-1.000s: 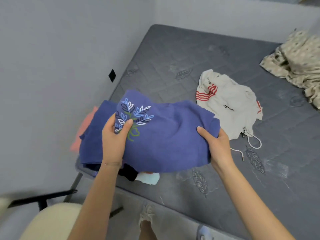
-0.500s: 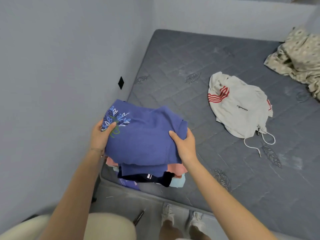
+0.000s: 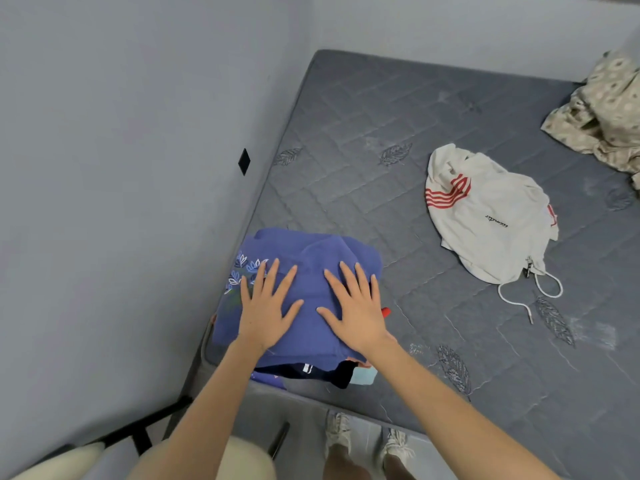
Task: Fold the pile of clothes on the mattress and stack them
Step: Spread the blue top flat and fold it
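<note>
The left hand (image 3: 265,311) and right hand (image 3: 356,311) lie flat, fingers spread, pressing the folded blue-violet knit top with a leaf print (image 3: 311,247) onto the stack of folded clothes (image 3: 325,372) at the lower left of the grey quilted mattress (image 3: 381,116). The crumpled cream drawstring top with red stripes (image 3: 491,216) lies right of centre, nearer the right hand, slanting from upper left to lower right. Its small black script is unreadable.

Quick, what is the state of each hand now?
Left hand: open, pressing flat on the blue shirt.
Right hand: open, flat on the same shirt.
</note>
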The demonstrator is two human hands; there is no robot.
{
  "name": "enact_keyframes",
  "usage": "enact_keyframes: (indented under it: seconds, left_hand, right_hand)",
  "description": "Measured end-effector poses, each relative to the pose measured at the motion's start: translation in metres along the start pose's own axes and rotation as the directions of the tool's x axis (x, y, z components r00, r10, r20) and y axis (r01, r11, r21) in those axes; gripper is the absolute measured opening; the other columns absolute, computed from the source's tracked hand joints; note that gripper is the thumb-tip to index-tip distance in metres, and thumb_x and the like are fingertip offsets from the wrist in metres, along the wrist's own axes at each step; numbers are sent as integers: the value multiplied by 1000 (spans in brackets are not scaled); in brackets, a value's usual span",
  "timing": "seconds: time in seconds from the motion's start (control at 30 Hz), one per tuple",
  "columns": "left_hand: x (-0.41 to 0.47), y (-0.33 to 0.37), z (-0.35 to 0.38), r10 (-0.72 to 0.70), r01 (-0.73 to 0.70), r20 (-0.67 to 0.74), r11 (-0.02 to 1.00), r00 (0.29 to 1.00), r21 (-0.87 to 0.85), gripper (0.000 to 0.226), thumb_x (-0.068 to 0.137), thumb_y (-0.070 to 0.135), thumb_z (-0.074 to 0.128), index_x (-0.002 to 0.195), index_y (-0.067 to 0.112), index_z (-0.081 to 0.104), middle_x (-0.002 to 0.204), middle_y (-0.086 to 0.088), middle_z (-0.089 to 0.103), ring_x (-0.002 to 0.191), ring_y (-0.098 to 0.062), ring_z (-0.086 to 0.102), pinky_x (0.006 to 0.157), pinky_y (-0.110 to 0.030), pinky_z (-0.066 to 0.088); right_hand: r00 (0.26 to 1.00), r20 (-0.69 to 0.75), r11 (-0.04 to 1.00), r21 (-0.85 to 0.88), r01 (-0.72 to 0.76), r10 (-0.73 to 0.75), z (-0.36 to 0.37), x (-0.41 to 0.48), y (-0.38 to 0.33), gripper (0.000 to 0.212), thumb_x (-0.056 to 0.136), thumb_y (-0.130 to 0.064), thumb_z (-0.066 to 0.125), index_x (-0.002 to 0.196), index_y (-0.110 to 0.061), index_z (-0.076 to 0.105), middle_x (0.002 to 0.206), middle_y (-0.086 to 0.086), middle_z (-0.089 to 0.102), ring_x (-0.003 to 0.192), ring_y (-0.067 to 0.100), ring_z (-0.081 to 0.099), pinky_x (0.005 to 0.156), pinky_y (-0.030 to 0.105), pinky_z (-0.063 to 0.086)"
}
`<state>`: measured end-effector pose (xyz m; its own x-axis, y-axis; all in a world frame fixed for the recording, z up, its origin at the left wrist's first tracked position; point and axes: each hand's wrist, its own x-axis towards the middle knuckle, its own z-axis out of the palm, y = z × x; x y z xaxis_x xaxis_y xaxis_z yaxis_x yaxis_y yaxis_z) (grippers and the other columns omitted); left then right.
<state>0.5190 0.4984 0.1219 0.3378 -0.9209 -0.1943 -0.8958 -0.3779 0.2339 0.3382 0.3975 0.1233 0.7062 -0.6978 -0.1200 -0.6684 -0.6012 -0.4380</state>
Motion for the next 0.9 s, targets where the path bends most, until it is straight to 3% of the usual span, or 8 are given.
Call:
enact_keyframes:
  seconds: [0.13,0.27,0.37,0.43,0.57,0.9]
  left_hand:
    - [4,-2,7,-42,36,63,995,997,97,68,93,67,9,149,29,21,156,-10,26,143,-32,17,106,-67,26]
    - [5,33,-19,40,-24,-114,990,993,137,67,92,58,31,150,25,28,157,-13,20,145,-36,15,115,-58,6]
    - [10,80,-24,160,-126,-195,976,968,175,67,90,55,37,149,24,29,157,-15,20,145,-37,13,114,-60,7]
    - [21,116,-16,219,-184,-157,960,963,213,68,91,57,33,150,25,28,157,-15,20,145,-38,14,112,-63,12]
    - [45,202,7,256,-239,-61,950,965,199,70,88,61,31,150,29,25,158,-11,18,145,-36,18,112,-62,14]
    - [89,388,74,253,-247,-28,959,967,139,73,88,64,28,150,27,24,157,-11,21,144,-36,18,112,-61,11]
  right_hand:
    - [988,156,999,-39,-14,20,9,3,9,97,71,-85,-10,153,-34,5,162,1,-2,148,27,-10,112,42,-19]
    - [996,-26,993,78,-85,87,-19,-6,24,78,84,-73,25,152,-36,17,162,-2,9,149,24,-2,116,39,-11]
    - [971,-114,976,81,-203,211,-44,-24,61,78,81,-67,36,151,-34,23,160,2,17,148,29,7,119,47,2]
    - [950,-140,960,56,-274,279,-62,-41,98,81,78,-66,38,151,-32,24,160,5,19,147,32,11,118,52,9]
    - [914,-126,922,17,-386,385,-95,-82,180,82,78,-67,36,151,-34,20,160,5,17,147,32,9,118,51,8]
    - [894,-157,904,-17,-428,420,-158,-153,355,81,78,-65,37,151,-29,29,157,9,26,146,36,17,116,53,12]
